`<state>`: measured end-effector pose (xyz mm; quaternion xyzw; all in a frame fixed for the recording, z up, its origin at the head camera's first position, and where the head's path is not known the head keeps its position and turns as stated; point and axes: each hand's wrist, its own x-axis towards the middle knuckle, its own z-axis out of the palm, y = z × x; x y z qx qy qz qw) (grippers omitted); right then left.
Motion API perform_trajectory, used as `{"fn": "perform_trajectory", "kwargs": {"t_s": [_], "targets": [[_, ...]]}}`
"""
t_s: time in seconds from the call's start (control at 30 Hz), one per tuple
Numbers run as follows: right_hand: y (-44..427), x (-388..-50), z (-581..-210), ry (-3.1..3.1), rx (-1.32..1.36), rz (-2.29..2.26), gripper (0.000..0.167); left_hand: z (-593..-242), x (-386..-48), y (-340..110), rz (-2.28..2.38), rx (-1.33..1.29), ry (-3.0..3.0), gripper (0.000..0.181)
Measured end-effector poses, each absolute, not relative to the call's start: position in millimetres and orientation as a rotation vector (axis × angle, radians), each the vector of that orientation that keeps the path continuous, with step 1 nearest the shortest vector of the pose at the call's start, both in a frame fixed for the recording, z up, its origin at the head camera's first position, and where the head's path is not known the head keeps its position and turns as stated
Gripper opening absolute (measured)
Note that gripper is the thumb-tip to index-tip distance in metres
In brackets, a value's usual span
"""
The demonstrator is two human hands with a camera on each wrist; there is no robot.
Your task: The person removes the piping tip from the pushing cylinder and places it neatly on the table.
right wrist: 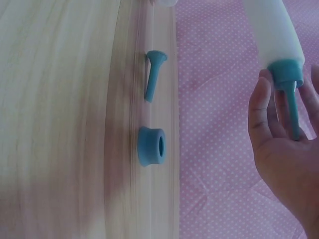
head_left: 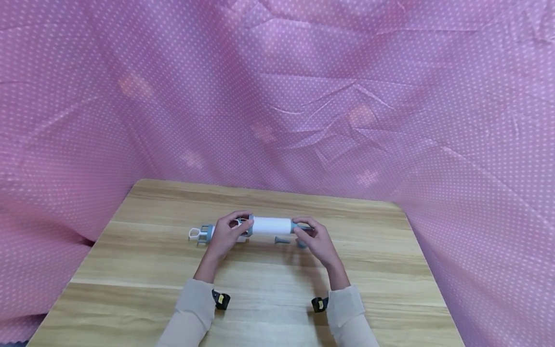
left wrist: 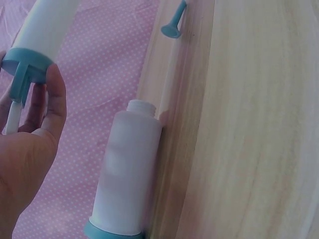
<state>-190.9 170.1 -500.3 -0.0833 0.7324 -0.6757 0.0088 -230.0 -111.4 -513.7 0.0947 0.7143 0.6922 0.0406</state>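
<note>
You held the white bottle level above the worktop, nearer its far edge than the middle of your forearms and roughly midway between its left and right edges. Your left hand pinched the blue-green collar at one end between thumb and fingers, and a white rod stuck out of it towards your palm. Your right hand gripped the blue-green cap at the other end, its slim spout running down between your fingers.

A second white bottle lay on its side by your left hand, its neck towards the right edge and its white handle towards the left edge. A loose flared piece lay beneath the held bottle, and a blue-green ring sat near it, closer to the right edge. Pink dotted cloth hung beyond the far edge.
</note>
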Motion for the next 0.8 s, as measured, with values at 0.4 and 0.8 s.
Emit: {"fn": "perform_trajectory", "kwargs": {"t_s": [0.4, 0.8], "targets": [[163.7, -192.3, -502.9, 2.356, -0.136, -2.157, 0.032, -511.7, -220.0, -106.9, 2.131, 0.273, 2.221, 0.038], [170.2, -186.1, -504.2, 2.206, -0.18, -2.155, 0.034, -514.2, -214.1, -108.5, 2.124, 0.273, 2.293, 0.037]]}}
